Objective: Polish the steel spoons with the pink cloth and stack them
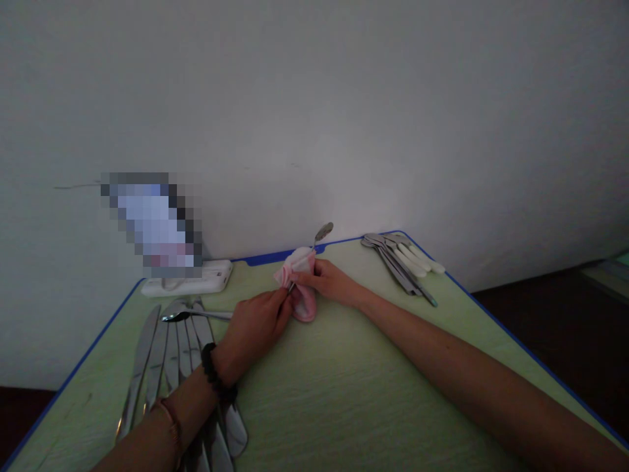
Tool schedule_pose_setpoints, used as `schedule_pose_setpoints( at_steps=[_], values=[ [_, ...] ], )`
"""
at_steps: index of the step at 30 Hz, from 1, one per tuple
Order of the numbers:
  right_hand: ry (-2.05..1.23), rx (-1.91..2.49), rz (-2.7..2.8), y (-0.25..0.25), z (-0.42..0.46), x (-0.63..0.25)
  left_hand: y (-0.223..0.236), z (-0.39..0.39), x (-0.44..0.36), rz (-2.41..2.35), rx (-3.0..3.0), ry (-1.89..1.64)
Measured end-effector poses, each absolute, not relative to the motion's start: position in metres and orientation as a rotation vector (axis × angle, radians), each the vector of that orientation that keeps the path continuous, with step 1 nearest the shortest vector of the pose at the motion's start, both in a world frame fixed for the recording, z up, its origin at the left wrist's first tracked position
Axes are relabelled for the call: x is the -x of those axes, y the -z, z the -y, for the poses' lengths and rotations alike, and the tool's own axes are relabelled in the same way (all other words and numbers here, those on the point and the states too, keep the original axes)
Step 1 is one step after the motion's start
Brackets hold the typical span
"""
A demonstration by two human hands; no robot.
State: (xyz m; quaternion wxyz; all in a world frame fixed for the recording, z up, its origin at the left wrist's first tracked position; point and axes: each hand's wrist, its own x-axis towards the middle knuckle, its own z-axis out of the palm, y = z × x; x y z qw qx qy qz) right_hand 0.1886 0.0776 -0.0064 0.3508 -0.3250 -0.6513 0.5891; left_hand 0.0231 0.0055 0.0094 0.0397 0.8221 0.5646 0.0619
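Over the middle of the table, my right hand [331,280] is closed around a pink and white cloth [305,305], which is wrapped about the stem of a spoon [324,231]. The spoon's bowl sticks out above the cloth, pointing up and to the right. My left hand [260,324], with a dark beaded bracelet on the wrist, pinches the lower end of the spoon's handle just left of the cloth. Part of that handle is hidden by the fingers and the fabric.
Several table knives [156,357] and a spoon [175,316] lie under and beside my left forearm. Several spoons, some white-handled [410,262], are heaped at the back right. A white power bank [209,278] stands at the back left below a blurred-out screen [152,223]. Behind rises a wall [314,118].
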Motion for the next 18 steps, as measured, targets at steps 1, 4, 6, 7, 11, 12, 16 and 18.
schedule_pose_setpoints(
  at_steps=[1, 4, 6, 7, 11, 12, 16, 18],
  values=[
    [-1.523, 0.844, 1.688, 0.0069, -0.0780, -0.1887, -0.0097, -0.0054, -0.0233, -1.734, -2.517, -0.188],
    [-1.518, 0.842, 1.691, 0.0078, -0.0786, -0.1887, -0.0095, -0.0056, -0.0231, -1.727, -2.515, -0.206],
    [-1.531, 0.830, 1.680, 0.0078, -0.0787, -0.1886, -0.0087, -0.0059, -0.0224, -1.704, -2.522, -0.229],
    [-1.539, 0.822, 1.673, 0.0077, -0.0788, -0.1886, -0.0083, -0.0061, -0.0221, -1.695, -2.527, -0.238],
    [-1.560, 0.805, 1.651, 0.0077, -0.0791, -0.1883, -0.0079, -0.0063, -0.0216, -1.689, -2.537, -0.231],
    [-1.562, 0.812, 1.649, 0.0078, -0.0792, -0.1883, -0.0080, -0.0062, -0.0217, -1.693, -2.536, -0.228],
    [-1.566, 0.832, 1.629, 0.0082, -0.0788, -0.1885, -0.0086, -0.0054, -0.0222, -1.705, -2.538, -0.244],
    [-1.578, 0.822, 1.627, 0.0082, -0.0785, -0.1885, -0.0089, -0.0050, -0.0224, -1.700, -2.538, -0.246]
  ],
)
